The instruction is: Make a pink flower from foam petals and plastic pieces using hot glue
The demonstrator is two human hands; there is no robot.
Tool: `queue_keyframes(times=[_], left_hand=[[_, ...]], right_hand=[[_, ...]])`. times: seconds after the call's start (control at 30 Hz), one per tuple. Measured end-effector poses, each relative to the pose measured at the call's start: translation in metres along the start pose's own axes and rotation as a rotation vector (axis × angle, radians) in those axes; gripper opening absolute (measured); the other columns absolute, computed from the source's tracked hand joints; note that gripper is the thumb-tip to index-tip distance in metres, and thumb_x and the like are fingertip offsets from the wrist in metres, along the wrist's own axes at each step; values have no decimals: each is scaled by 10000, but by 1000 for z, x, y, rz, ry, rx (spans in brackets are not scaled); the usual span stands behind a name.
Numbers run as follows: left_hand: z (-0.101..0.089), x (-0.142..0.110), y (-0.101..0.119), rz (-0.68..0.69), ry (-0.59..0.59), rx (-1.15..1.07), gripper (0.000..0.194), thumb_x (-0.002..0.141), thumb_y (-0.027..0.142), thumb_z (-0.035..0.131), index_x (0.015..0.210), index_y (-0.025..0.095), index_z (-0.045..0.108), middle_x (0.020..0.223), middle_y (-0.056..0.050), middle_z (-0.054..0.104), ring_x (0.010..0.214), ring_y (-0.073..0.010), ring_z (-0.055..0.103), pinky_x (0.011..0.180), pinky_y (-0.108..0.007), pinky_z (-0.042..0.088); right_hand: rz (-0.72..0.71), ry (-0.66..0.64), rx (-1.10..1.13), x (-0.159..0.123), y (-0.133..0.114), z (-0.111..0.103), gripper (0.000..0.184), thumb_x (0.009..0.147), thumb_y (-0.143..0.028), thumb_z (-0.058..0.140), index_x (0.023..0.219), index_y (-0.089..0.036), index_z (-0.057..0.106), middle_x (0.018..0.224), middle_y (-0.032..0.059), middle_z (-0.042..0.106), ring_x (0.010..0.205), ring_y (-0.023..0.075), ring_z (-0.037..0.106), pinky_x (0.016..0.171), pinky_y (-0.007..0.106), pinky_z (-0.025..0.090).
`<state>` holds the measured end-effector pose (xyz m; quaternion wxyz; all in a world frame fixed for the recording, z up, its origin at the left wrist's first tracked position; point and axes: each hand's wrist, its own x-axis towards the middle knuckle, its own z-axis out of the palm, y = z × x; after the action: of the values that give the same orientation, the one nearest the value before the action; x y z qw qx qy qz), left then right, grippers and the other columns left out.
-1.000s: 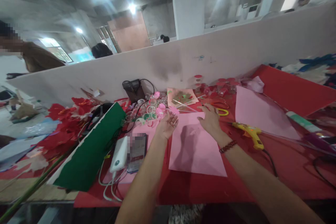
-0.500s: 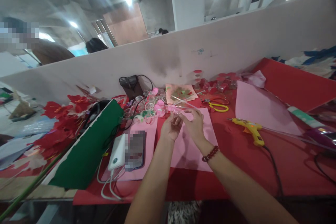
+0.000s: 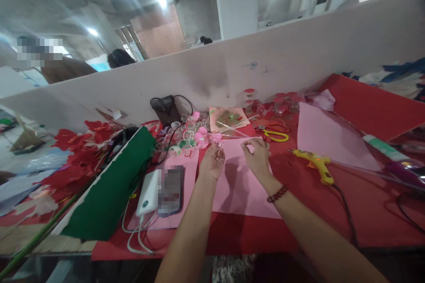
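Note:
My left hand is raised over a pink sheet, its fingers curled around a small clear plastic piece that looks like a little cup. To its right, my right hand, with a beaded bracelet at the wrist, has thumb and forefinger closed in a pinch. What that pinch holds, if anything, is too small to make out. A gap separates the two hands. Just beyond the left hand lies a pile of clear plastic cups with pink round pieces among them.
A yellow glue gun lies at right, its cord trailing forward. Yellow-handled pliers lie behind my right hand. A power bank and phone rest at left, beside a green board. A pale partition stands behind.
My hands have drawn apart: the right hand has moved to the right, and the left slightly left and down. The clear piece stays with the left hand.

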<state>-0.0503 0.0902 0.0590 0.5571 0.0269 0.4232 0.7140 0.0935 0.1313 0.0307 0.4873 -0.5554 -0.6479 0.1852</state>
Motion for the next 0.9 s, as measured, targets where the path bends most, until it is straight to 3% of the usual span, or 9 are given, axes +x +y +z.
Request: queue_keyframes(times=[0.13, 0.23, 0.37, 0.47, 0.57, 0.63, 0.73, 0.9], left_hand=[[-15, 1, 11, 179, -90, 33, 226, 654, 153, 758, 795, 193, 587, 748, 26, 662, 662, -73, 621, 718, -217, 479], [-23, -3, 17, 351, -180, 224, 300, 616, 173, 779, 870, 196, 621, 838, 6, 677, 787, -104, 636, 783, -237, 467], [-25, -7, 20, 547, -262, 522, 323, 634, 177, 754, 936, 178, 638, 967, -47, 683, 912, -146, 620, 868, -280, 445], [-22, -8, 17, 593, -256, 618, 331, 626, 159, 742, 941, 178, 642, 992, -59, 680, 934, -170, 612, 888, -313, 439], [-19, -9, 11, 636, -221, 663, 303, 621, 140, 741, 909, 187, 659, 933, -41, 673, 897, -163, 606, 876, -298, 437], [-18, -10, 7, 659, -202, 700, 284, 616, 128, 748, 881, 198, 671, 902, -31, 666, 879, -156, 600, 876, -285, 434], [-17, -11, 2, 665, -187, 759, 309, 599, 113, 765, 876, 222, 681, 904, -27, 660, 893, -163, 593, 886, -287, 436], [-18, -9, -1, 665, -206, 811, 319, 616, 140, 767, 908, 236, 681, 964, -32, 656, 929, -173, 592, 897, -301, 446]], right_hand=[[-24, 18, -228, 25, 15, -14, 188, 835, -283, 539, 813, -210, 711, 1031, 94, 634, 1012, 292, 436, 767, 382, 295], [-103, -48, -428, 45, 19, -23, 198, 823, -225, 543, 928, -195, 708, 1121, 117, 616, 1032, 305, 424, 765, 396, 281], [-157, -88, -528, 57, 15, -30, 174, 830, -258, 546, 773, -180, 691, 1019, 105, 648, 999, 294, 450, 778, 408, 288], [-156, -102, -383, 52, 9, -29, 130, 812, -226, 567, 807, -189, 692, 959, 82, 676, 982, 276, 494, 800, 403, 316], [-179, -246, -54, 39, 1, -22, 216, 783, -173, 599, 971, -225, 693, 934, 29, 710, 922, 223, 571, 835, 370, 362], [-197, -319, 92, 27, -6, -18, 196, 766, -237, 652, 955, -232, 702, 910, 19, 722, 908, 220, 600, 862, 373, 381], [-217, -323, 162, 13, -18, -15, 187, 753, -312, 679, 924, -244, 713, 942, 31, 724, 939, 240, 604, 875, 395, 392], [-157, -297, 143, 6, -28, -14, 120, 796, -250, 592, 765, -230, 706, 880, 36, 724, 953, 244, 583, 852, 387, 384]])
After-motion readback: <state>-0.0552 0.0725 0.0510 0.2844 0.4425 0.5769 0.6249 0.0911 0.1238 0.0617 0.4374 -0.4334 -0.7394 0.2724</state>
